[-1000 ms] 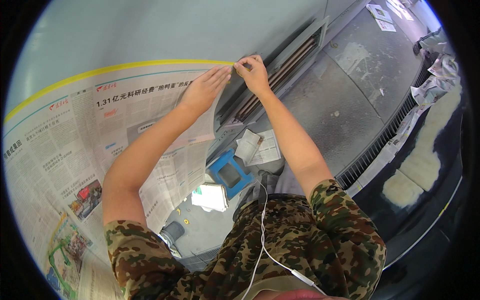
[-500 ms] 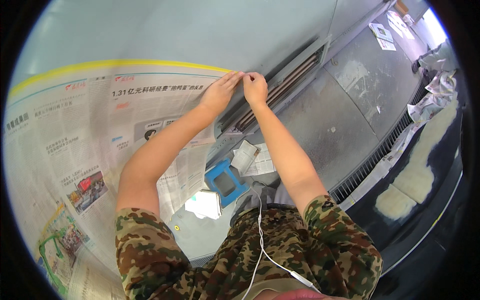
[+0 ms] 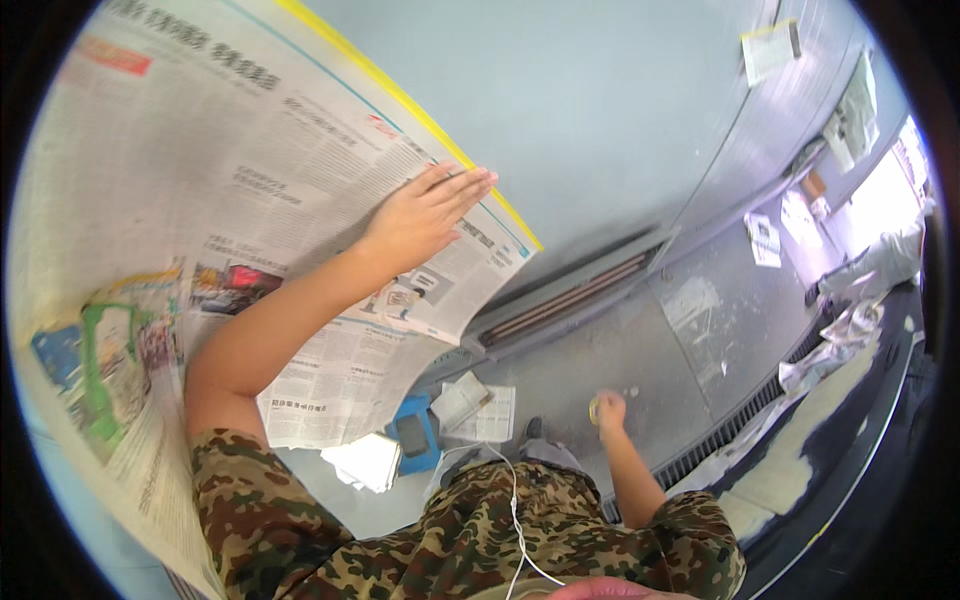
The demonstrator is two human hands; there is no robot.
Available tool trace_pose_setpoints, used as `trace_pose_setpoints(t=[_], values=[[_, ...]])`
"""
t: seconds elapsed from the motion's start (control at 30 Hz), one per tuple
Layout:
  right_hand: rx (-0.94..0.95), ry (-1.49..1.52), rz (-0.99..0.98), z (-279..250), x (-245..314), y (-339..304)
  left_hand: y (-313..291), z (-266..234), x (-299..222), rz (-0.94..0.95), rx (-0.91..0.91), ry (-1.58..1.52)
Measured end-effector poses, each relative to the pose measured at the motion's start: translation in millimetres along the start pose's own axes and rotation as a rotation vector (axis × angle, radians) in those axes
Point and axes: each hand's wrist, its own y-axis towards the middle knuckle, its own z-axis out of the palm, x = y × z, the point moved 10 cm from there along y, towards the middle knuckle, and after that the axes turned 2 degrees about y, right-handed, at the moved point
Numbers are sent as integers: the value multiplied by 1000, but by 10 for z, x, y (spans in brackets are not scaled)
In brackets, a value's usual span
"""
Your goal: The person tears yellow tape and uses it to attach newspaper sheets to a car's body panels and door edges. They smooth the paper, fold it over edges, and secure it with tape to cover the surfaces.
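My left hand (image 3: 425, 215) lies flat with spread fingers on a sheet of newspaper (image 3: 230, 200) that covers a pale grey wall panel. A strip of yellow tape (image 3: 420, 115) runs along the paper's upper edge, just beyond my fingertips. My right hand (image 3: 606, 410) hangs low by the floor, closed around a small yellowish roll of tape (image 3: 594, 408). A long vent slot (image 3: 575, 300) lies in the panel between the two hands.
On the grey floor below sit a blue box (image 3: 415, 440), loose white papers (image 3: 480, 405) and a folded white sheet (image 3: 365, 462). A floor grating (image 3: 740, 420) runs to the right, with crumpled paper (image 3: 850, 335) beyond it. A white cable (image 3: 515, 520) hangs down my front.
My right hand has left the tape edge on the panel and dropped to the floor side, holding the tape roll. My left hand slid left and flattened on the newspaper. The view swung left.
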Motion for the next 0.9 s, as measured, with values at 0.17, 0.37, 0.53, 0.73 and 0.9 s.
trace_pose_setpoints(t=[0.17, 0.37, 0.53, 0.73, 0.9], values=[[-86, -154, 132, -619, -683, -337, -285, -710, 939, -322, -144, 84], [-121, -138, -43, -365, -279, 30, -629, -1506, 1881, -564, -394, 220], [-164, -193, -209, -342, 99, 359, -867, -2310, 2339, -607, -701, 542], [-165, -329, -221, -185, 300, 61, -1188, -2593, 3179, -845, -576, 422], [69, -275, -142, 255, 123, -151, -1494, -2086, 2857, -648, -533, 443]])
